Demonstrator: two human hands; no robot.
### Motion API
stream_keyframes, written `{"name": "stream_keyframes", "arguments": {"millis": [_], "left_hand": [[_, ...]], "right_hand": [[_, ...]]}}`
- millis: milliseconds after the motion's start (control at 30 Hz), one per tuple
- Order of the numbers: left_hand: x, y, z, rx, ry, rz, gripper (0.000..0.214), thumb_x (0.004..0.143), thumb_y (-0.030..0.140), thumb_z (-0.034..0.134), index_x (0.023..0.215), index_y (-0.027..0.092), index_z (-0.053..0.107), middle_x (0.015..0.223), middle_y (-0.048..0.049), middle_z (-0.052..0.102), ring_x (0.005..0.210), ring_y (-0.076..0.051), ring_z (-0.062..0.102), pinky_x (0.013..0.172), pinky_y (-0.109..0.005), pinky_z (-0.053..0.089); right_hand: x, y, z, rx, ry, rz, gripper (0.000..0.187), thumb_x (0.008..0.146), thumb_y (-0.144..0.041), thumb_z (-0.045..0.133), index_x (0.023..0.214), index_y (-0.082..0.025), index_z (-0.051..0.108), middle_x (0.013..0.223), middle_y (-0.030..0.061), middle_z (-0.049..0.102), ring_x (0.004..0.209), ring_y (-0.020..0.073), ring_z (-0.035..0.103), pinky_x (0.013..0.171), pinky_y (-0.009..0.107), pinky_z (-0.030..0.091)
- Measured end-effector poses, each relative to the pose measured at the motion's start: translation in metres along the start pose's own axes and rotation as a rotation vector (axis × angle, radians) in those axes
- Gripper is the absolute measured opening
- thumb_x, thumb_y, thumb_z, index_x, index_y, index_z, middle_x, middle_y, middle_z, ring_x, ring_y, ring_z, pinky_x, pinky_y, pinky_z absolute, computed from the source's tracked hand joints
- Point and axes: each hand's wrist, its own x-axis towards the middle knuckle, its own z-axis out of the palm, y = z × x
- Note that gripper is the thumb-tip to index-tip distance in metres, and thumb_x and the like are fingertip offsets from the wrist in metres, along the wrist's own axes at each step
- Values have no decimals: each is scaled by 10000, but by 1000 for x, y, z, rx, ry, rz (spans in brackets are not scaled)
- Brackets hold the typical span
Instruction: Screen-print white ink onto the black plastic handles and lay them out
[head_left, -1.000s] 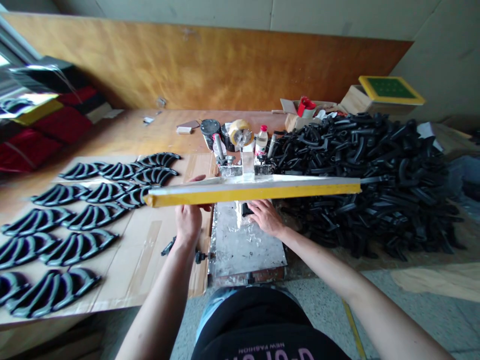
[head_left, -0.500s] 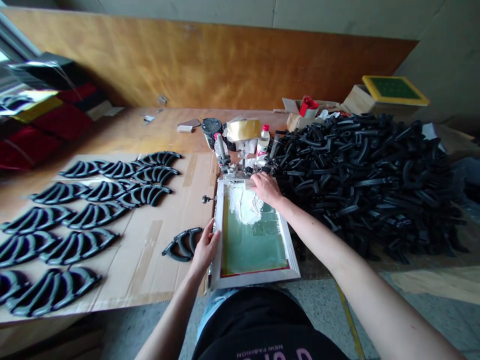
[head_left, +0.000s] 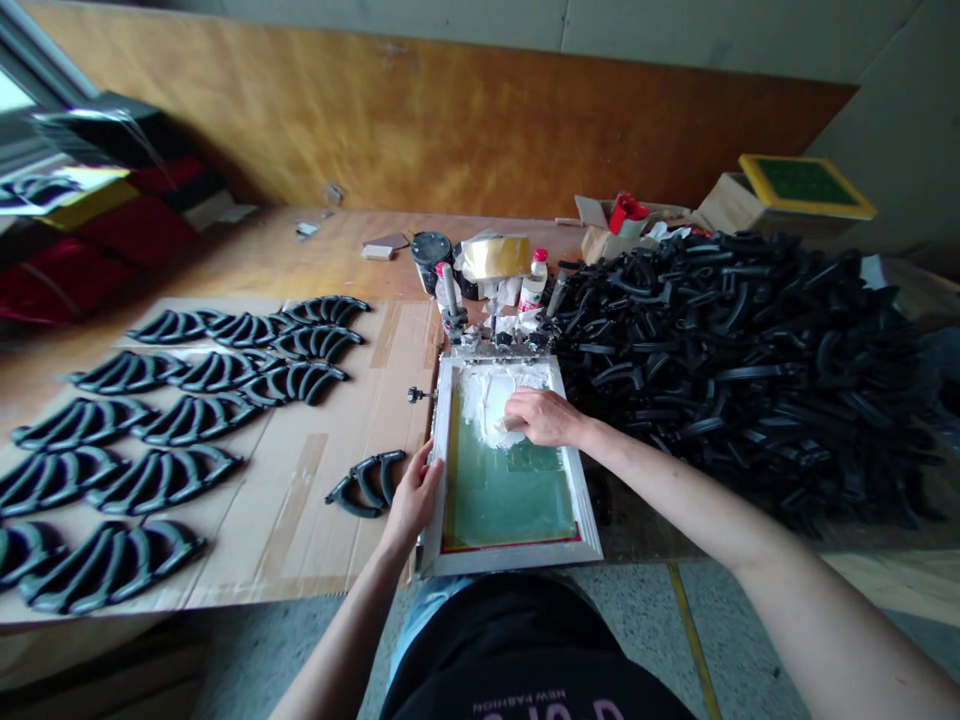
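Observation:
A screen-printing frame (head_left: 590, 490) with a pale metal rim and green mesh lies flat before me, its far end at a metal clamp (head_left: 499, 345). White ink (head_left: 480, 390) is smeared over the mesh's far part. My right hand (head_left: 546, 416) is closed on a small pale squeegee (head_left: 511, 423), mostly hidden by the fingers, at the near edge of the ink. My left hand (head_left: 417, 490) grips the frame's left edge. Just left of that hand, a black curved ribbed part (head_left: 365, 482) lies on the cardboard (head_left: 300, 540).
Rows of black ribbed parts (head_left: 169, 475) cover the left cardboard. A large heap of black parts (head_left: 742, 370) rises close on the right. Behind the clamp stand a dark tub (head_left: 431, 258), a tape roll (head_left: 495, 258) and a red-capped bottle (head_left: 533, 282). A knob (head_left: 418, 395) juts out left of the frame.
My right hand has drawn the squeegee from the frame's far end toward me, over the white ink. My left hand has stayed at the left edge. The view has shifted slightly.

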Motion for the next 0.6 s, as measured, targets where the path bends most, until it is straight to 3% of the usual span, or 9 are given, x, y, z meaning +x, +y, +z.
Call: {"name": "stream_keyframes", "arguments": {"millis": [100,200,267,333,467,533,600], "left_hand": [[-1,1,-1,-26,-25,-18,742,793,584,607,1410,187,496,922,-80,713,827,-235,681,711,-322,534],[-2,4,-2,-41,-29,-29,762,785,584,616,1419,182,484,875,-69,706,779,-221,674,660,-298,522],[-4,8,-2,-36,-30,-39,762,782,586,619,1417,186,485,849,-59,704,750,-216,669,636,-290,513],[-7,17,-5,-34,-39,-53,785,773,594,625,1431,197,467,829,-49,703,712,-209,663,612,-284,505],[-18,50,-16,-56,-36,-25,793,755,642,626,1410,214,499,898,-54,717,739,-204,660,611,-271,495],[-21,70,-20,-57,4,29,695,774,685,576,1283,214,621,973,-53,712,811,-204,653,653,-267,498],[-18,90,-21,-91,44,74,664,781,723,533,1151,194,686,978,-49,702,821,-202,641,670,-274,504]], "right_hand": [[-6,-2,16,-44,132,25,213,820,-24,510,913,-154,650,952,98,654,997,236,552,840,342,471],[-17,-6,25,-5,144,-53,206,846,-56,527,973,-149,659,975,103,661,1009,235,558,874,355,480],[-13,-4,20,31,140,-38,148,875,-132,578,987,-164,667,932,82,665,957,222,577,860,343,485],[4,4,8,28,162,53,215,885,-215,630,1096,-187,662,944,66,674,934,212,591,854,329,485],[44,34,-23,-55,239,340,575,854,-257,698,1395,-282,506,1057,55,684,939,214,618,844,317,491],[45,55,-38,-72,301,461,590,861,-246,682,1416,-285,486,1062,55,694,912,214,638,829,317,500],[29,75,-49,-58,418,591,492,878,-213,640,1361,-227,545,1010,58,719,874,208,660,826,313,510]]}}
